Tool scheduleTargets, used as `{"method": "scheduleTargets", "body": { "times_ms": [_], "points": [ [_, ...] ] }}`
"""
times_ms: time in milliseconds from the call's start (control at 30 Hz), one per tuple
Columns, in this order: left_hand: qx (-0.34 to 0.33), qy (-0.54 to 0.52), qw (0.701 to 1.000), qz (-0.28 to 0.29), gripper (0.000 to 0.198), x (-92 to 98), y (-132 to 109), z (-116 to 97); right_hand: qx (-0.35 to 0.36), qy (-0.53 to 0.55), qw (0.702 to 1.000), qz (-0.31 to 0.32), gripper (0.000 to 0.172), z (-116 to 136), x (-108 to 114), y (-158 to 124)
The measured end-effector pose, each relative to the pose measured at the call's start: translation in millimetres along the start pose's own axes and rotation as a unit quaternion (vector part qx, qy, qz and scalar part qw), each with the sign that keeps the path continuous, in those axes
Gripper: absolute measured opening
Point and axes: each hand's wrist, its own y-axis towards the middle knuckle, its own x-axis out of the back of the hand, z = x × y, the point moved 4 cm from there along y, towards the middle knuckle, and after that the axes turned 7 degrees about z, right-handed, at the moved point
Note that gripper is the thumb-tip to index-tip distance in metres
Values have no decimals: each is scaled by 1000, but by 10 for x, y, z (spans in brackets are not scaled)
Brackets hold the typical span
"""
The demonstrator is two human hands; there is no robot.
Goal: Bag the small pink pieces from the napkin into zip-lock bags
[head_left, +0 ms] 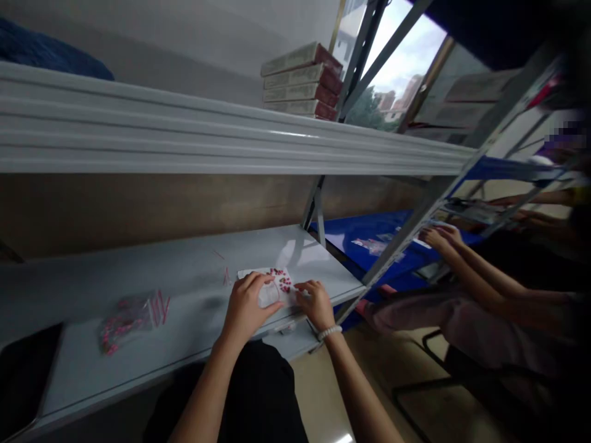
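Presently, both bare hands work close together above the front edge of a grey table [194, 261]. Left hand [248, 303] is curved, with thumb and fingers on two sides of a translucent piece [266, 296], perhaps a small bag; whether it really pinches this piece, I cannot tell. Right hand [314, 304], above a white bracelet [329, 332], has its fingers bent and fingertips brought near together; what is between them is too small to see. Small red pieces [285, 284], similar to beads, lie between the two hands on a white sheet [246, 272], just beside the right fingertips. Farther out, to the left of left hand, lies a clear bag [122, 326] with more red pieces, and thin red strips [159, 307] are at its near side.

In my judgement, the step in hand is a fine fingertip handling of these pieces. The next move calls for light, exact right fingers and a steady left hand, because loose pieces could roll away easily.
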Motion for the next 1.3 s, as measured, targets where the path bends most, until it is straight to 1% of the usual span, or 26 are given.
{"method": "scheduleTargets", "body": {
  "times_ms": [67,133,367,467,567,633,733,867,967,1033,1100,1167,1233,1300],
  "points": [
    [-4,1,1000,11,42,-19,-38,51,10,-17,999,31,20,-105,-134,73],
    [-6,0,1000,16,42,4,-84,107,22,-25,998,47,20,-117,-185,106],
    [8,-15,1000,4,38,209,-160,217,32,-32,998,37,21,-69,-159,171],
    [12,-15,1000,6,38,247,-182,244,29,-28,998,37,20,-87,-187,198],
    [15,-10,1000,15,39,245,-198,264,35,-24,998,46,18,-92,-227,209],
    [14,-8,1000,17,39,239,-202,266,38,-10,998,50,16,-97,-236,202],
    [12,-8,1000,17,38,228,-201,256,37,23,998,40,13,-122,-196,171],
    [15,-10,1000,16,40,210,-193,248,5,98,995,22,14,-125,-94,122],
    [13,-13,1000,7,41,198,-181,239,-28,209,977,17,20,35,-22,110],
    [14,-14,1000,1,42,189,-177,230,-23,294,955,22,23,259,26,119],
    [19,-15,1000,-4,44,179,-180,223,4,342,939,33,22,539,86,134],
    [26,-18,999,-7,45,171,-188,220,34,343,938,47,17,803,148,147],
    [35,-23,999,-10,44,165,-198,224,58,302,950,61,9,1001,197,161],
    [47,-29,998,-17,44,161,-206,234,74,239,965,77,3,1119,216,179]
  ]
}}
